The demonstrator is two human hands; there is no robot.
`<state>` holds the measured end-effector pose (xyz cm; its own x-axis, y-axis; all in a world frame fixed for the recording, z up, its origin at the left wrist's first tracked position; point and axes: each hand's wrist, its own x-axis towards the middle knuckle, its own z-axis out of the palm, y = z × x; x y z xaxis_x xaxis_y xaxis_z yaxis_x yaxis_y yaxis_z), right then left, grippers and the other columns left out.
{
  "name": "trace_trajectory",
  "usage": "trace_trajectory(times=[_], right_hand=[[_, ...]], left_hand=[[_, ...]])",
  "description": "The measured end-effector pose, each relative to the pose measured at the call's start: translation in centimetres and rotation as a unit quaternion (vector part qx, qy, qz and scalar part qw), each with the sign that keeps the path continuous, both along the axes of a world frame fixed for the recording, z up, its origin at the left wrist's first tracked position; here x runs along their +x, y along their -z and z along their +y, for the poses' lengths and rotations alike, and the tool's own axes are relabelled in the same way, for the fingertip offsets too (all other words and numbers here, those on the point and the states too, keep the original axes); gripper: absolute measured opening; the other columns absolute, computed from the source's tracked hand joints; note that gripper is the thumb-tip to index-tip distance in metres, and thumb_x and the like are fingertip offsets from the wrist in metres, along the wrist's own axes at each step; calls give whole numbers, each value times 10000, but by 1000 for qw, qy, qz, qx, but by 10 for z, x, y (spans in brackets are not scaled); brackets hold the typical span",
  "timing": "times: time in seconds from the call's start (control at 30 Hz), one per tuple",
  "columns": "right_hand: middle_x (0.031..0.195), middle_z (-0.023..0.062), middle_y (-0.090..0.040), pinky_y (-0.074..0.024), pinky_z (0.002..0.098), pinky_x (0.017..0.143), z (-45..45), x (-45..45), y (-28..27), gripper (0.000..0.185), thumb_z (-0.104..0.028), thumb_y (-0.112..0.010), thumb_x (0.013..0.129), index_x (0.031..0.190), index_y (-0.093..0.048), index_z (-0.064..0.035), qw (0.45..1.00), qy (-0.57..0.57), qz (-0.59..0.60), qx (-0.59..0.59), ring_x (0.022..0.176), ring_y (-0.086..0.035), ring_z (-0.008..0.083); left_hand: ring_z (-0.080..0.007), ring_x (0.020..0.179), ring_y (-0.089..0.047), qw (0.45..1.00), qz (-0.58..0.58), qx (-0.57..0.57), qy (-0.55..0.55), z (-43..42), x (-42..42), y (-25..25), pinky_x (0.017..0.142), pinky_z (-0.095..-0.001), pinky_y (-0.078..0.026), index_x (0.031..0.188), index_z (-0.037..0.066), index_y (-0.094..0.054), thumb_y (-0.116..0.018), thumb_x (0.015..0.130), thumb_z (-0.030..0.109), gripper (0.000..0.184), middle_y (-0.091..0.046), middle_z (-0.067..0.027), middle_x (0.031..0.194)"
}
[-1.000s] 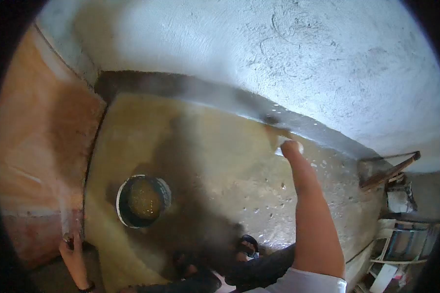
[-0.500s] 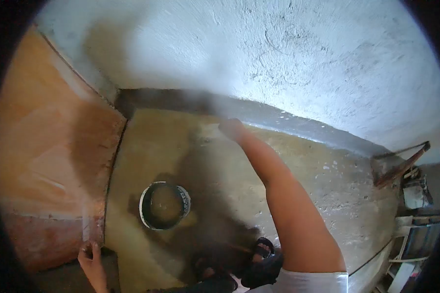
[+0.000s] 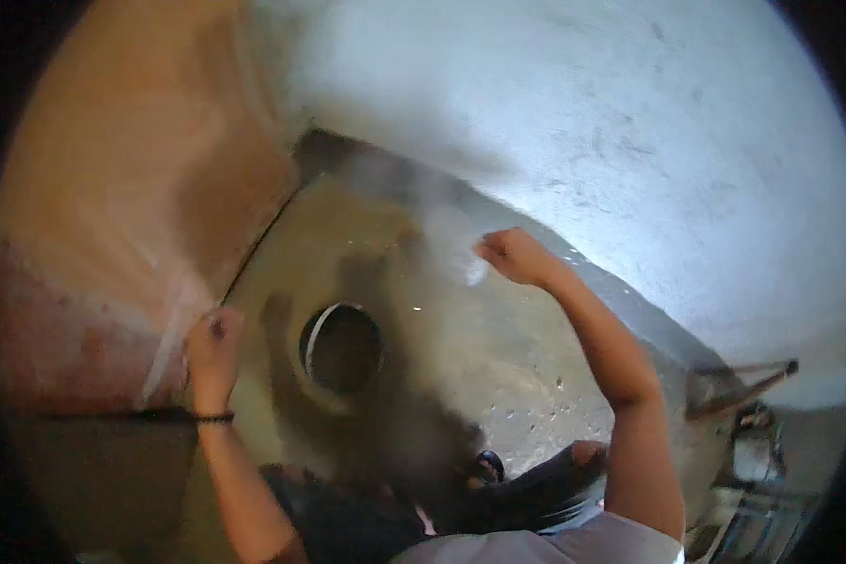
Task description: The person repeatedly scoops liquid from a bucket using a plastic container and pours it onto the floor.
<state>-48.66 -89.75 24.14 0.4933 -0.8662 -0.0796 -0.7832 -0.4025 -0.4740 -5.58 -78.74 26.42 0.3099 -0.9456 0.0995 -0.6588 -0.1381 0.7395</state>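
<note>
My right hand [image 3: 515, 256] is raised in front of me, closed in a pinch at the edge of a pale, blurred, see-through-looking piece [image 3: 462, 252]; its kind is unclear. My left hand [image 3: 213, 350], with a dark bracelet at the wrist, is closed near the orange-red wall [image 3: 94, 329]. A pale strip [image 3: 164, 352] shows just left of it; whether it is held or on the wall I cannot tell. Between and below the hands, a round bucket [image 3: 312, 338] with a white rim and dark inside stands on the floor.
A rough whitish wall [image 3: 611, 122] rises ahead, with a grey band [image 3: 620, 291] along its foot. My bent leg [image 3: 545, 489] is below. A wooden piece [image 3: 743, 390] and stacked items [image 3: 761, 508] stand at right. Shadows cover part of the floor [image 3: 498, 348].
My left hand has come up and right, showing more forearm. My right hand has shifted right, its arm more bent. The view has turned, and my knee now shows.
</note>
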Motion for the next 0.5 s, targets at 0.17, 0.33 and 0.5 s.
trace_trajectory(times=[0.17,0.33,0.5], right_hand=[[868,211,-604,-460,429,749,21,42,4,244,-233,-482,831,807,-620,-34,981,-63,144,111,863,-572,366],[836,200,-612,-455,432,699,29,115,30,260,-263,-526,826,875,-622,-27,931,-200,266,149,805,-576,372],[873,135,-641,-475,414,734,31,191,75,249,-260,-518,792,906,-654,-85,906,-239,316,152,820,-602,325]], left_hand=[[-95,620,-482,995,95,26,28,-15,-20,-5,566,-255,-398,785,-19,-602,-626,779,186,207,-549,-26,662],[-115,611,-517,987,160,27,5,-21,-33,-9,575,-269,-424,789,-30,-608,-635,769,209,241,-575,-39,654],[-142,609,-550,993,114,42,0,-17,-30,-20,585,-294,-446,796,-34,-611,-630,765,230,266,-590,-84,652]])
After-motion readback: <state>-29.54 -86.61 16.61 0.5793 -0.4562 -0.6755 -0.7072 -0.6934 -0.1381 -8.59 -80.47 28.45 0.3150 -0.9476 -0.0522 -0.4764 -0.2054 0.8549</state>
